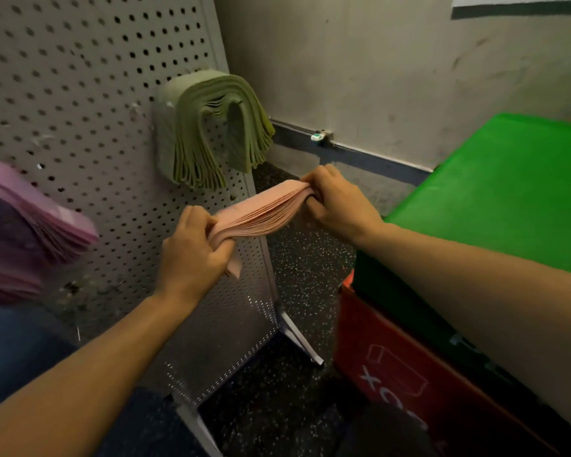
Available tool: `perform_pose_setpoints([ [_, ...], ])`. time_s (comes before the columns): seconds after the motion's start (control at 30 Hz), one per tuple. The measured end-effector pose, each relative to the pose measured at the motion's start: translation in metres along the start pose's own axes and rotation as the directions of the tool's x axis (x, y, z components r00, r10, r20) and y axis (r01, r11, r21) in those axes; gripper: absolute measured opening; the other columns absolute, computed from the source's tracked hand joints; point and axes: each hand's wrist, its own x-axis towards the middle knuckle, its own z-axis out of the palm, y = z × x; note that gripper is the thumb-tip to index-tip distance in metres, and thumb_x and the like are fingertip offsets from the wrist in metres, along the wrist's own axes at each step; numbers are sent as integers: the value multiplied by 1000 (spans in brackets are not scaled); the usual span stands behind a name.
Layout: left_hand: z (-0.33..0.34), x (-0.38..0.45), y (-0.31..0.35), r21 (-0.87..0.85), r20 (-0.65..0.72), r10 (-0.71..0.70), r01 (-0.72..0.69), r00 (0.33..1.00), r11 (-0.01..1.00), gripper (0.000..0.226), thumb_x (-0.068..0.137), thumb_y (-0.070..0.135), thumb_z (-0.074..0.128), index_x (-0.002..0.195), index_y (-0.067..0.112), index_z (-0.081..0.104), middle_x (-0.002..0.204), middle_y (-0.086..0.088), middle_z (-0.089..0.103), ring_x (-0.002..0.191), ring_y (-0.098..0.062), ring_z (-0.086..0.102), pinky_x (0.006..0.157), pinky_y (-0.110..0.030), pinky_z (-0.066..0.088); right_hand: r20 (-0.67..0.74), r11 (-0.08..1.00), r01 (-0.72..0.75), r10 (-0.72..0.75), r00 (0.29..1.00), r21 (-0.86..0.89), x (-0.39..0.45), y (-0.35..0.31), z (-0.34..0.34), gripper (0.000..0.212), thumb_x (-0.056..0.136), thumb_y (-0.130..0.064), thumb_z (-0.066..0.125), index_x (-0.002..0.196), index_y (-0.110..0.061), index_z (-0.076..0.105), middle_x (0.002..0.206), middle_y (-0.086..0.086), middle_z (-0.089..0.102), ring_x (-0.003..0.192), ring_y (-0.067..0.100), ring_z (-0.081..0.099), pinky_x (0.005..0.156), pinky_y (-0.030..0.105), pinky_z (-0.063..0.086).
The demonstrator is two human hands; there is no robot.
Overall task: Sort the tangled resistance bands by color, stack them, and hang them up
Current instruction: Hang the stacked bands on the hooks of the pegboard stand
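Both grips (192, 249) (335, 199) around pink bands (261, 212)

Both hands grip pink bands (261, 212).

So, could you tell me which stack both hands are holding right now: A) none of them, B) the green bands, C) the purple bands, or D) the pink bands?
D: the left hand and right hand grip opposite ends of the pink bands, while the green bands and purple bands hang on the pegboard.
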Motion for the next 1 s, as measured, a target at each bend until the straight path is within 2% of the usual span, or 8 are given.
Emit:
perform_pose_setpoints([
  [0.17, 23, 6, -22, -56, -41, -93, 91, 995, 994, 24, 87, 20, 66, 102, 15, 48, 91, -1, 52, 66, -18, 53, 54, -34, 45, 12, 999, 1, -1, 1000, 50, 36, 3, 33, 25, 97, -24, 54, 121, -20, 52, 114, -5, 49, 90, 10, 51, 77, 23, 38],
  [0.3, 37, 10, -32, -120, -74, -174, 164, 982, 979, 30, 87, 14, 64, 104, 15, 40, 88, -4, 51, 65, -20, 50, 53, -28, 33, 47, 996, -26, 22, 999, 85, 50, 3, 57, 24, 98, -25, 53, 121, -19, 51, 115, -4, 48, 93, 12, 53, 80, 27, 41],
  [0.37, 47, 6, -37, -93, -34, -193, 189, 981, 977, 28, 88, 16, 64, 103, 13, 41, 91, -6, 51, 68, -23, 53, 54, -26, 35, 66, 993, -64, 58, 996, 98, 50, 7, 70, 25, 97, -24, 52, 122, -20, 50, 119, -1, 50, 96, 17, 56, 83, 32, 45],
  [0.43, 58, 1, -43, -28, 18, -210, 210, 978, 977, 27, 90, 21, 63, 101, 14, 40, 92, -7, 51, 69, -26, 56, 56, -33, 41, 99, 990, -106, 97, 990, 94, 49, 12, 82, 27, 95, -21, 52, 122, -19, 50, 122, 2, 51, 98, 20, 57, 85, 35, 46],
  [0.53, 72, -5, -48, 59, 84, -218, 214, 972, 975, 32, 92, 25, 63, 98, 18, 32, 89, -6, 49, 67, -27, 54, 56, -33, 37, 147, 986, -156, 145, 978, 65, 41, 19, 100, 29, 95, -22, 55, 123, -20, 50, 122, 2, 52, 97, 19, 58, 83, 36, 49],
  [0.73, 80, -2, -47, 140, 130, -189, 171, 973, 975, 37, 93, 38, 62, 97, 20, 30, 88, -5, 54, 69, -34, 62, 61, -36, 41, 211, 981, -183, 166, 963, 63, 27, 19, 120, 25, 95, -30, 60, 116, -24, 48, 107, -1, 58, 86, 17, 60, 76, 36, 50],
  [0.9, 75, -2, -43, 157, 135, -177, 155, 975, 975, 46, 88, 57, 63, 98, 22, 35, 89, 2, 56, 67, -23, 56, 61, -32, 42, 259, 965, -230, 191, 947, 130, 21, 16, 119, 38, 91, -34, 66, 122, -24, 48, 111, -2, 60, 92, 16, 62, 81, 35, 54],
  [1.0, 68, -2, -40, 166, 145, -171, 146, 975, 975, 51, 84, 65, 63, 95, 24, 36, 84, 5, 55, 67, -21, 56, 60, -31, 43, 280, 973, -223, 201, 939, 52, 17, 15, 114, 66, 79, -46, 77, 133, -27, 42, 124, -2, 57, 100, 16, 61, 85, 41, 57],
])
